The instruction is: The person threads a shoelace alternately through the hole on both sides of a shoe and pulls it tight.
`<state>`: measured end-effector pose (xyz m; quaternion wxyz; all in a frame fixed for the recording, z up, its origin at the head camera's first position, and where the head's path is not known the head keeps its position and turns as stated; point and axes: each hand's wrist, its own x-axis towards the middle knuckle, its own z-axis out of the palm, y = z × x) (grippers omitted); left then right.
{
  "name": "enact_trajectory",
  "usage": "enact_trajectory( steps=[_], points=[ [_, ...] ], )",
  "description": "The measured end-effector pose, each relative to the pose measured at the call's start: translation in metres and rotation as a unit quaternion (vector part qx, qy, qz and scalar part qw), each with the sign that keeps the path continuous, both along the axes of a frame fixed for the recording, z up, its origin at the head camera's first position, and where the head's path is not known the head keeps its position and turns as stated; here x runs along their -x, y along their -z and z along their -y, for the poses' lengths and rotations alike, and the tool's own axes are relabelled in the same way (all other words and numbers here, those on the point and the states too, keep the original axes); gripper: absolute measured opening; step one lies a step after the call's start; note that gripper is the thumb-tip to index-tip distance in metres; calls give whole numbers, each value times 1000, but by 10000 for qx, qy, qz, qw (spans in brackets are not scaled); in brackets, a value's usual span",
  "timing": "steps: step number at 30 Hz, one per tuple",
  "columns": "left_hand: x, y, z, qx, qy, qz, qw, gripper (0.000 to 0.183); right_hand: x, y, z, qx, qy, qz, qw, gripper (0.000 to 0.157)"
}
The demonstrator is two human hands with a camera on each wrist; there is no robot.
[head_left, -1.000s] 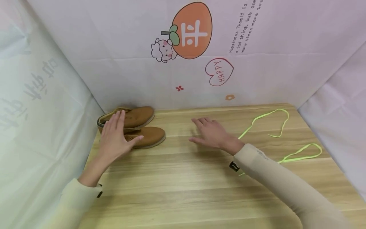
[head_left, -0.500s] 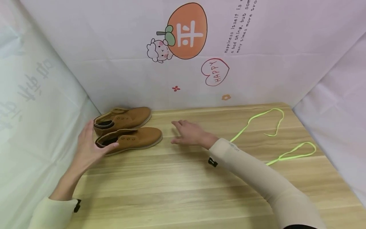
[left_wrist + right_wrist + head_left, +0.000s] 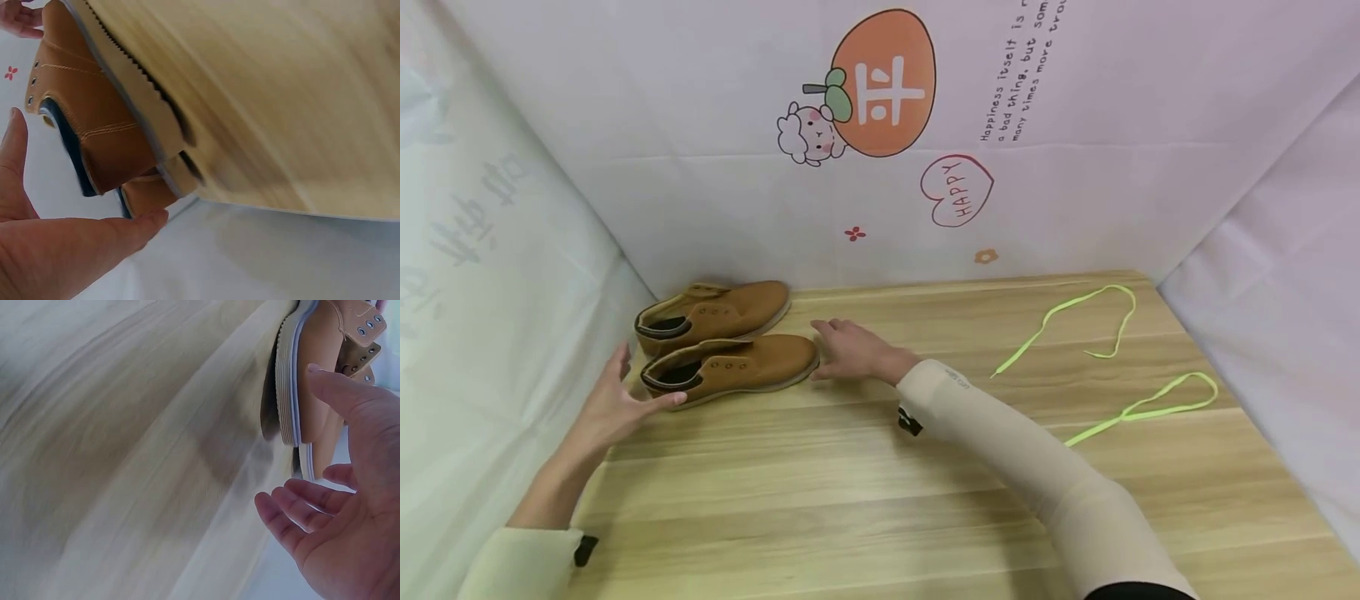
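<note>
Two brown leather shoes without laces lie side by side at the table's far left, toes pointing right. The near shoe (image 3: pixel 767 360) has its heel by my left hand (image 3: pixel 606 408), whose thumb and fingers are spread apart behind the heels. Behind it stands the far shoe (image 3: pixel 748 307), close to the back wall. My right hand (image 3: pixel 853 350) is at the toe of the near shoe, fingers relaxed and parted. In the right wrist view the thumb (image 3: pixel 337 390) overlaps that shoe's toe. Neither hand grips anything.
Two neon yellow-green shoelaces lie on the right of the wooden table (image 3: pixel 865 483): a curved lace (image 3: pixel 1052 317) at the back and a looped lace (image 3: pixel 1172 408) nearer, partly behind the right sleeve. White printed cloth walls (image 3: pixel 700 108) enclose the table.
My left hand has drawn back from above the shoes to behind their heels. The right hand has moved left to the near shoe's toe. The shoes stay on the table.
</note>
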<state>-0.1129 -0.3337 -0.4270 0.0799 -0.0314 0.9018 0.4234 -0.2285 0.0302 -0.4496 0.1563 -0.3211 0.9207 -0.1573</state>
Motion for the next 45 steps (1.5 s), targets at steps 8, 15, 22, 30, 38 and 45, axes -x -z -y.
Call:
enact_trajectory(
  steps=[8,15,22,30,38,45],
  points=[
    [2,12,3,-228,-9,572,9981,124,-1,12,15,145,-7,207,9997,94],
    [7,18,4,-212,55,387,9990,114,-2,17,27,325,-38,230,9992,88],
    [8,23,8,-340,18,248,9991,101,-4,16,38,394,71,46,9992,85],
    [12,32,10,425,74,-25,9991,101,-4,20,42,456,169,-12,9988,84],
    [12,34,6,953,126,-529,9940,95,-4,21,37,506,197,-11,9985,83],
    [11,30,-4,1105,203,-724,9910,94,-6,19,27,574,228,109,9980,83]
  ],
)
